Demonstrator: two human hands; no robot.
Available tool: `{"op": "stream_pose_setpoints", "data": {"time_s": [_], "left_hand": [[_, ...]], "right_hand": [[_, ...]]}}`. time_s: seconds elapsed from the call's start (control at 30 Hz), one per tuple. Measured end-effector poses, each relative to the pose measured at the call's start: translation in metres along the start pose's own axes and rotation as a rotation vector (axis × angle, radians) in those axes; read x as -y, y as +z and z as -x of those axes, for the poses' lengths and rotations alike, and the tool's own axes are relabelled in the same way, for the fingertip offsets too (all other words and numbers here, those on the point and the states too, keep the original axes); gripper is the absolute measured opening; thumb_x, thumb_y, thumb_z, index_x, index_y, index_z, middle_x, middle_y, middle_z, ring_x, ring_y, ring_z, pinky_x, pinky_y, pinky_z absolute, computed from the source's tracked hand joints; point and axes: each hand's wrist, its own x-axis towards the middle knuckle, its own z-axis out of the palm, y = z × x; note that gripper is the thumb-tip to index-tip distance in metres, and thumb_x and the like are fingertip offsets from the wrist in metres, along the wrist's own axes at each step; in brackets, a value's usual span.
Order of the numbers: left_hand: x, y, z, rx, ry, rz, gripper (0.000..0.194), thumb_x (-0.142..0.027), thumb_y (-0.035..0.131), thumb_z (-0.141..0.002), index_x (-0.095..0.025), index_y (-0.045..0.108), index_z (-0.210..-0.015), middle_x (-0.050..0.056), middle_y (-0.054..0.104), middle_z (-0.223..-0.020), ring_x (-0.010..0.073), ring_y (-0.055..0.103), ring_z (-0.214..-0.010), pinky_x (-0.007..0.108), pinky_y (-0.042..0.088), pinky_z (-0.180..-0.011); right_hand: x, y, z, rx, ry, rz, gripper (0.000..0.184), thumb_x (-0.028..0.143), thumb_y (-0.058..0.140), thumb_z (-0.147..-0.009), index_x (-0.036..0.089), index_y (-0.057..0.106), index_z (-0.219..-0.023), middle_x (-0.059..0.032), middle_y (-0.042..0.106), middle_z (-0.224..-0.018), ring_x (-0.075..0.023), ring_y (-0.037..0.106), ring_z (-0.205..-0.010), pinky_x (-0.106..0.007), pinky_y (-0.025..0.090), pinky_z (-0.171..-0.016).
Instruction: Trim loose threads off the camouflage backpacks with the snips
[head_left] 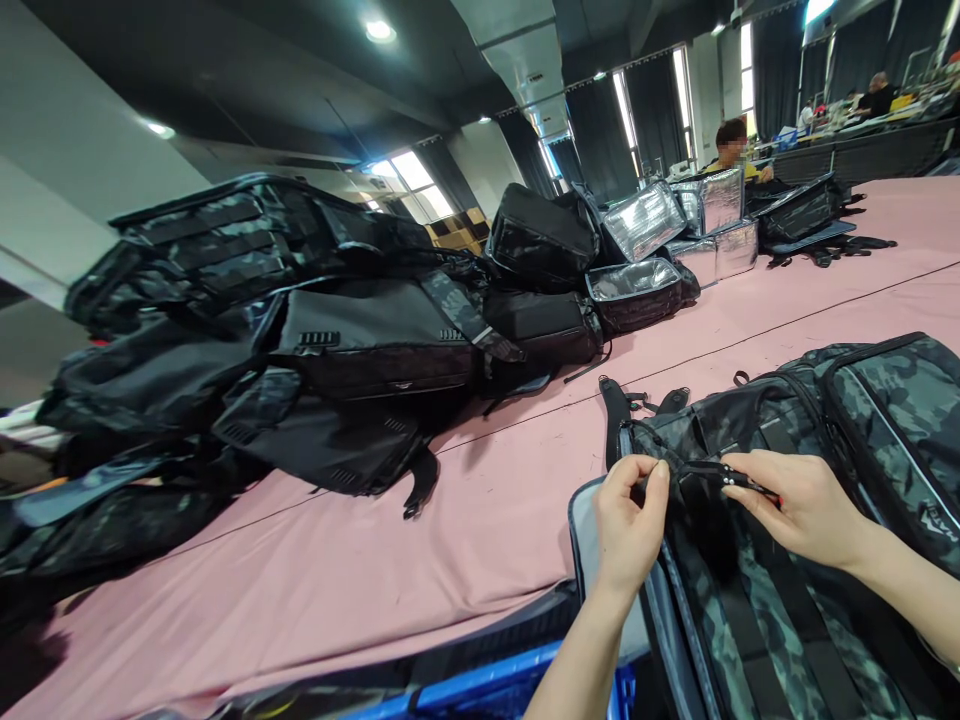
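A black and grey camouflage backpack (806,440) lies on the pink-covered table in front of me, its light-lined flap (589,530) spread open at the left. My left hand (634,510) is closed at the bag's upper edge, thumb and forefinger pinching something too small to make out, perhaps a thread or strap end. Just to its right, my right hand (795,500) grips a small black tool (709,470) that looks like thread snips, with its tip pointing toward the left fingers. Part of the tool is hidden by the right fingers.
Piled dark backpacks (375,330) cover the table's far left. Silver-lined bags (645,220) stand farther back, near a person in yellow (731,150). A blue crate (487,680) sits below the near edge of the pink cloth (465,530). Other people work at the far right.
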Motion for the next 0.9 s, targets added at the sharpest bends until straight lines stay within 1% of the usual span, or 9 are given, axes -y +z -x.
{"op": "stream_pose_setpoints", "data": {"time_s": [0.17,0.3,0.4,0.6,0.73,0.8,0.9], "left_hand": [[0.0002,0.0017,0.0015,-0.002,0.032,-0.05,0.025,-0.034,0.049,-0.084,-0.013,0.055,-0.072,0.002,0.053,-0.069,0.0111,0.048,-0.067,0.023,0.038,-0.065],[-0.0021,0.0013,0.0014,0.011,0.078,-0.056,0.023,-0.031,0.048,-0.084,-0.014,0.056,-0.071,0.001,0.052,-0.068,0.0105,0.048,-0.066,0.022,0.038,-0.064],[-0.0036,0.0008,0.0009,0.021,0.115,-0.062,0.022,-0.03,0.048,-0.085,-0.015,0.057,-0.073,0.001,0.051,-0.067,0.01,0.047,-0.065,0.022,0.037,-0.062],[-0.0018,0.0006,0.0009,0.029,0.12,-0.043,0.024,-0.031,0.049,-0.085,-0.014,0.059,-0.072,0.001,0.051,-0.067,0.01,0.047,-0.065,0.022,0.037,-0.061],[-0.0002,0.0009,0.001,0.021,0.099,-0.029,0.023,-0.032,0.049,-0.085,-0.014,0.059,-0.074,0.001,0.052,-0.068,0.01,0.048,-0.066,0.021,0.038,-0.063],[-0.0003,0.0009,0.0012,0.014,0.084,-0.017,0.023,-0.032,0.049,-0.085,-0.014,0.058,-0.074,0.001,0.053,-0.069,0.0102,0.049,-0.067,0.021,0.039,-0.065],[-0.0011,0.0009,0.0016,-0.004,0.064,-0.008,0.024,-0.034,0.049,-0.084,-0.014,0.058,-0.074,0.002,0.054,-0.07,0.0108,0.05,-0.068,0.022,0.04,-0.065]], "right_hand": [[0.0,0.0003,0.0008,0.026,0.019,-0.016,0.019,0.024,0.046,-0.09,0.017,0.052,-0.107,-0.0024,0.06,-0.081,-0.0109,0.054,-0.066,-0.024,0.038,-0.059],[0.0001,0.0007,0.0031,0.05,0.052,-0.022,0.02,0.024,0.046,-0.09,0.018,0.052,-0.108,-0.0023,0.06,-0.086,-0.011,0.054,-0.07,-0.024,0.038,-0.061],[0.0004,0.0019,0.0029,0.053,0.052,-0.032,0.02,0.024,0.047,-0.089,0.017,0.052,-0.107,-0.0022,0.06,-0.083,-0.0108,0.053,-0.068,-0.024,0.038,-0.06],[0.0022,0.0021,-0.0011,0.001,0.008,-0.036,0.017,0.021,0.048,-0.088,0.016,0.053,-0.104,-0.001,0.058,-0.077,-0.0097,0.052,-0.065,-0.023,0.037,-0.059],[0.0047,-0.0015,-0.0004,0.031,-0.014,-0.087,0.014,0.021,0.048,-0.089,0.018,0.051,-0.102,0.0011,0.055,-0.071,-0.0084,0.048,-0.059,-0.022,0.035,-0.055],[0.0048,-0.0024,0.0014,0.04,0.0,-0.107,0.015,0.022,0.048,-0.089,0.02,0.05,-0.104,0.0016,0.057,-0.076,-0.0076,0.051,-0.063,-0.021,0.038,-0.058],[0.0026,-0.0019,0.0037,0.039,0.098,-0.142,0.017,0.024,0.047,-0.09,0.023,0.05,-0.106,0.0032,0.061,-0.092,-0.0062,0.057,-0.076,-0.019,0.042,-0.067]]}}
